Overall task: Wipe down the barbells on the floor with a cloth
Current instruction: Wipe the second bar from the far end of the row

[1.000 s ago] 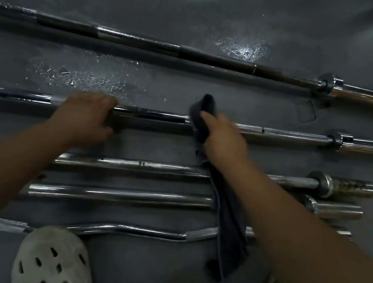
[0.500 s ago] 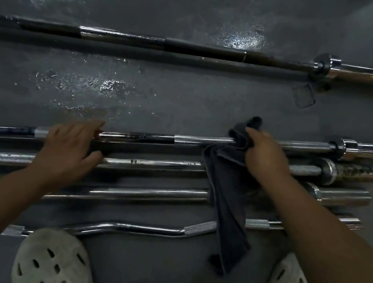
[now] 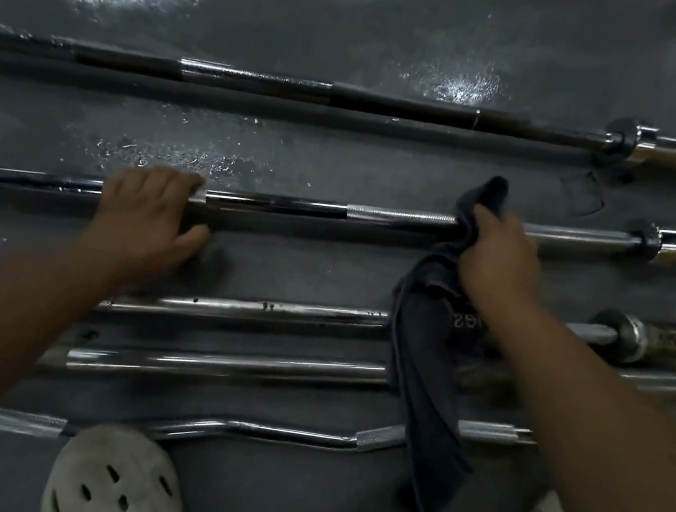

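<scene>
Several chrome barbells lie side by side on the dark floor. My right hand [image 3: 499,259] grips a dark grey cloth [image 3: 426,358] wrapped round the second barbell [image 3: 291,206], near its knurled right part. The rest of the cloth hangs down over the nearer bars. My left hand [image 3: 152,217] rests on the same barbell further left, fingers laid over it, thumb below. A darker long barbell [image 3: 266,83] lies farther away. A straight bar [image 3: 248,308], another straight bar [image 3: 221,363] and a curl bar [image 3: 277,432] lie closer to me.
My two white perforated clogs [image 3: 114,481] stand at the bottom edge, just in front of the curl bar. The floor [image 3: 365,16] beyond the far barbell is bare and shiny with wet patches. Barbell sleeves and collars [image 3: 644,240] crowd the right side.
The cloth and my right hand have slid to the right along the second barbell. My left hand stayed on that bar, which shifted towards me and back, and the view moved.
</scene>
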Action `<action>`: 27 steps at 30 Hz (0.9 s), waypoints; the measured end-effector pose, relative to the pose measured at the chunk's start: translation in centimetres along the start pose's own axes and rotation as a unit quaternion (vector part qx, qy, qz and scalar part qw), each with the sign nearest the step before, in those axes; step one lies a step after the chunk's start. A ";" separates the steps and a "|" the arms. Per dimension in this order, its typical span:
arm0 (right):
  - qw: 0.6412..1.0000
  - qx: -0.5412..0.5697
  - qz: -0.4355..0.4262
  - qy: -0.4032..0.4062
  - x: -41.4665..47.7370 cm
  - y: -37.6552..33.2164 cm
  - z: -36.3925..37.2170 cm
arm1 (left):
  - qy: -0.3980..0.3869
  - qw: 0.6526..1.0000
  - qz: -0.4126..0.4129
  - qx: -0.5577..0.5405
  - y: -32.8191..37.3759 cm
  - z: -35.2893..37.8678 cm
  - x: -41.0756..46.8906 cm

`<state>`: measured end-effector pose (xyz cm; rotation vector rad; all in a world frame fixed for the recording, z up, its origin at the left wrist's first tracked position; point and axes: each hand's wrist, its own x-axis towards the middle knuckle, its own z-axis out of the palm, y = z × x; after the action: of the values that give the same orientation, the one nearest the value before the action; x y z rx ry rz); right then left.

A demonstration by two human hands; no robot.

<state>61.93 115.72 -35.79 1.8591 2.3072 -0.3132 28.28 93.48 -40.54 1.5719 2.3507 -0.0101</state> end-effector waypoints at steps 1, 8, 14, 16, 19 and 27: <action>1.000 0.023 -0.016 0.001 -0.1 -1.9 0.6 | -0.006 1.000 -0.001 0.001 -0.2 -0.2 1.0; 0.986 0.023 -0.162 -0.029 3.1 -6.2 0.7 | 0.002 1.000 -0.016 -0.002 -2.1 -2.6 5.3; 0.995 0.068 -0.079 -0.005 3.2 -8.5 1.5 | -0.017 0.998 0.004 0.058 -3.3 -2.4 7.5; 0.983 0.066 -0.169 -0.030 2.2 -10.9 1.8 | -0.035 0.998 -0.002 0.057 -3.3 -3.4 8.8; 0.978 0.022 -0.206 -0.015 3.7 -8.4 0.8 | -0.039 0.998 -0.011 0.058 -2.8 -4.2 9.1; 0.994 0.075 -0.078 -0.001 1.2 -4.8 1.8 | 0.046 0.997 -0.056 -0.024 -1.0 -2.9 4.3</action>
<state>57.00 115.39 -37.51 1.7437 2.4959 -0.5229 25.13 97.49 -39.11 1.4450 2.4887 0.0941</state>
